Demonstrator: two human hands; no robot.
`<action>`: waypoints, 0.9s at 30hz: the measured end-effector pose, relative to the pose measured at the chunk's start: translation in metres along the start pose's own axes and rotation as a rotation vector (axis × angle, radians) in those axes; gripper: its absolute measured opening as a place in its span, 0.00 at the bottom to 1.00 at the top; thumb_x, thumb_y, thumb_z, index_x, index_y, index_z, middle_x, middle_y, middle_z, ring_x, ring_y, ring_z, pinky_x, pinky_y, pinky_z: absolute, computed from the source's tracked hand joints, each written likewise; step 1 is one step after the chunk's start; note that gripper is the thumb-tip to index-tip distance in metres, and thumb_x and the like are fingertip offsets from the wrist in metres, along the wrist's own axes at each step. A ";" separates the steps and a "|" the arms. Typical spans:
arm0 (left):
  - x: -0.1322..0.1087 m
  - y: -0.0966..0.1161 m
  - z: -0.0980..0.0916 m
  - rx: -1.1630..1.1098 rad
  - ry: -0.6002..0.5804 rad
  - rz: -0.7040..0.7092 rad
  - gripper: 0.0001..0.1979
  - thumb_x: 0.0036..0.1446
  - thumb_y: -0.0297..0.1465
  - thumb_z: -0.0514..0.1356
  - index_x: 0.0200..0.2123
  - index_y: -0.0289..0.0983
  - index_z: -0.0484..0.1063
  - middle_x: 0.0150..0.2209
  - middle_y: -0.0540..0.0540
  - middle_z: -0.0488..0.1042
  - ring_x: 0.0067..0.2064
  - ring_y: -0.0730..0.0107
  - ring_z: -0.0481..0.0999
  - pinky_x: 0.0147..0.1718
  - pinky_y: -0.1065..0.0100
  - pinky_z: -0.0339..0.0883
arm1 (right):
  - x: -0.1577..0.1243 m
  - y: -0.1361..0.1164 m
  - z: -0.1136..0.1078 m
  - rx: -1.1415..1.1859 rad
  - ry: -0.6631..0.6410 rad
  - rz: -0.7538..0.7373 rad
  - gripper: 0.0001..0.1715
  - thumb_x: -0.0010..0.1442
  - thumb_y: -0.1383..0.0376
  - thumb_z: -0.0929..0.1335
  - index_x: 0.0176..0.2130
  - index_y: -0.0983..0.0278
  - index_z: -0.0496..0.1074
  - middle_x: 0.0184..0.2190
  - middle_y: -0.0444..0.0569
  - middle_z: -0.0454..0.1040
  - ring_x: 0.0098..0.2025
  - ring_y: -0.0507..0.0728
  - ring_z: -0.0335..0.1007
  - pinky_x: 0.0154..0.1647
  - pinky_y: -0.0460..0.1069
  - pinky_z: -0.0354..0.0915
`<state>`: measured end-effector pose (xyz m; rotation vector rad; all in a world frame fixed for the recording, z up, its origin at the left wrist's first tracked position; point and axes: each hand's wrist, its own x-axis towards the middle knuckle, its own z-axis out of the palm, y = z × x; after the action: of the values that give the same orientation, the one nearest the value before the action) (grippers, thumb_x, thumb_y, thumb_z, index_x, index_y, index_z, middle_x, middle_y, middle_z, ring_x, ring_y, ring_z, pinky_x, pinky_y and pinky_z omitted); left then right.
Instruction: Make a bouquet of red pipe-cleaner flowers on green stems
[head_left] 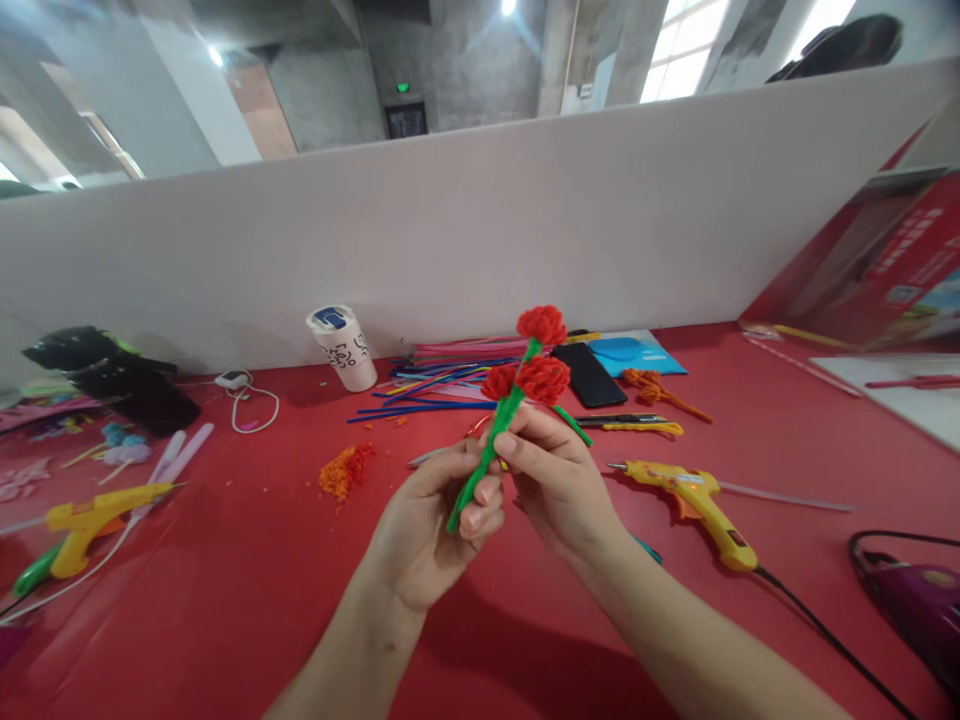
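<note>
Both hands hold up a pipe-cleaner flower stem (477, 478) in green, tilted with its top to the right. At its upper end sit three red fuzzy blooms (544, 380), one higher than the other two. My left hand (439, 520) is closed around the lower stem, its fingers curled behind and its thumb along the side. My right hand (559, 465) pinches the stem just under the blooms. Part of the stem is hidden by the fingers. Behind the hands lies a spread of coloured pipe cleaners (435, 405).
A yellow glue gun (694, 490) lies at right, another glue gun (94, 520) at left. Orange fuzz scraps (345, 472), a white cup (345, 350), a black phone (588, 376), a utility knife (634, 423) and an orange pipe-cleaner piece (660, 390) rest on the red table (262, 600). A white partition (465, 220) stands behind.
</note>
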<state>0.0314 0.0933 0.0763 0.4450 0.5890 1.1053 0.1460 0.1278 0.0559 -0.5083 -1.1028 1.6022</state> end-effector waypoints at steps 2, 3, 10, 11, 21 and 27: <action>0.001 -0.003 0.000 0.093 0.064 0.089 0.05 0.47 0.27 0.58 0.22 0.33 0.65 0.16 0.53 0.64 0.15 0.86 0.58 0.14 0.82 0.52 | 0.002 0.001 0.000 -0.018 0.020 0.003 0.10 0.50 0.63 0.70 0.22 0.63 0.67 0.21 0.40 0.66 0.23 0.49 0.61 0.26 0.45 0.59; 0.001 -0.005 -0.001 0.183 0.121 0.169 0.06 0.48 0.28 0.58 0.22 0.34 0.64 0.16 0.53 0.65 0.15 0.85 0.58 0.15 0.81 0.52 | 0.003 0.002 0.001 -0.040 0.037 0.002 0.11 0.50 0.63 0.70 0.21 0.63 0.67 0.20 0.40 0.65 0.23 0.49 0.60 0.26 0.45 0.59; 0.010 -0.018 -0.015 1.224 0.490 0.940 0.06 0.53 0.30 0.57 0.25 0.37 0.69 0.22 0.51 0.69 0.25 0.76 0.67 0.29 0.72 0.61 | 0.009 0.008 -0.001 -0.341 0.252 -0.085 0.09 0.48 0.62 0.71 0.22 0.63 0.69 0.22 0.41 0.66 0.26 0.50 0.60 0.29 0.46 0.59; 0.011 -0.019 -0.015 1.278 0.490 0.969 0.06 0.53 0.30 0.57 0.26 0.37 0.70 0.24 0.50 0.70 0.27 0.75 0.68 0.30 0.72 0.61 | 0.009 0.008 -0.001 -0.373 0.258 -0.110 0.10 0.48 0.63 0.71 0.21 0.63 0.68 0.22 0.41 0.66 0.26 0.50 0.61 0.29 0.46 0.59; 0.005 -0.002 -0.006 0.258 0.145 0.199 0.06 0.51 0.27 0.58 0.24 0.32 0.69 0.18 0.51 0.69 0.16 0.82 0.65 0.15 0.80 0.57 | 0.007 0.001 -0.003 -0.004 0.039 -0.004 0.11 0.50 0.65 0.71 0.21 0.64 0.68 0.18 0.39 0.67 0.20 0.47 0.63 0.24 0.44 0.61; 0.001 0.000 -0.005 -0.087 -0.030 -0.078 0.01 0.47 0.23 0.60 0.25 0.29 0.71 0.19 0.49 0.68 0.17 0.85 0.64 0.16 0.82 0.55 | 0.005 0.000 -0.007 0.103 -0.074 0.129 0.09 0.47 0.63 0.72 0.22 0.64 0.70 0.18 0.40 0.69 0.18 0.48 0.64 0.20 0.44 0.60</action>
<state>0.0283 0.0947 0.0723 0.3603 0.5255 1.0442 0.1502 0.1349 0.0539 -0.4634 -1.0533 1.7933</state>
